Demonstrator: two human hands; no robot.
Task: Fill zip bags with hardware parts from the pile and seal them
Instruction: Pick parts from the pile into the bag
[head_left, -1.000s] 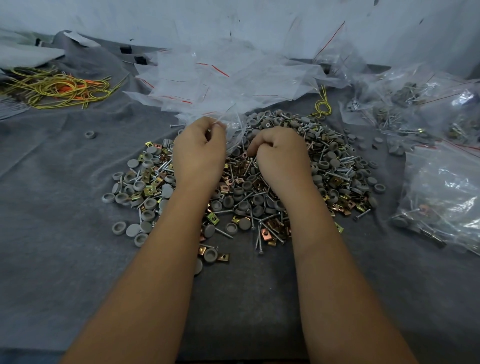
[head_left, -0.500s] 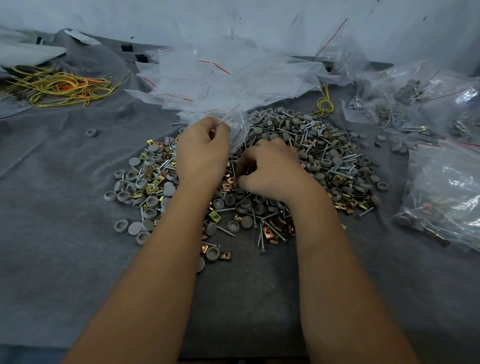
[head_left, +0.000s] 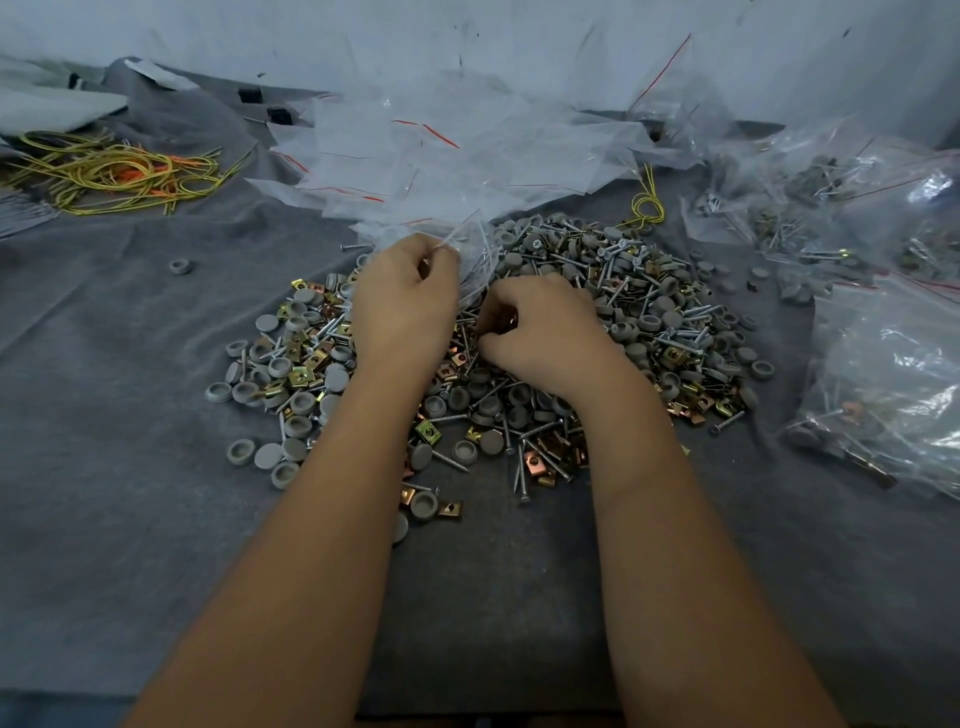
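Your left hand (head_left: 402, 306) has a pinch grip on the mouth of a clear zip bag (head_left: 475, 260), held at 12 o'clock of the hardware pile (head_left: 519, 364) in the middle of the counter (head_left: 130, 467). Your right hand (head_left: 540, 332) has its fingers curled down into the parts; can't tell what it's actually got. That bag is probably flimsy and slippery, so hold it at the rim. Screws look pokey. Empty bags (head_left: 441, 156) crowd in at 12, filled bags (head_left: 883, 364) at 3, yellow wires (head_left: 114, 174) at 10.
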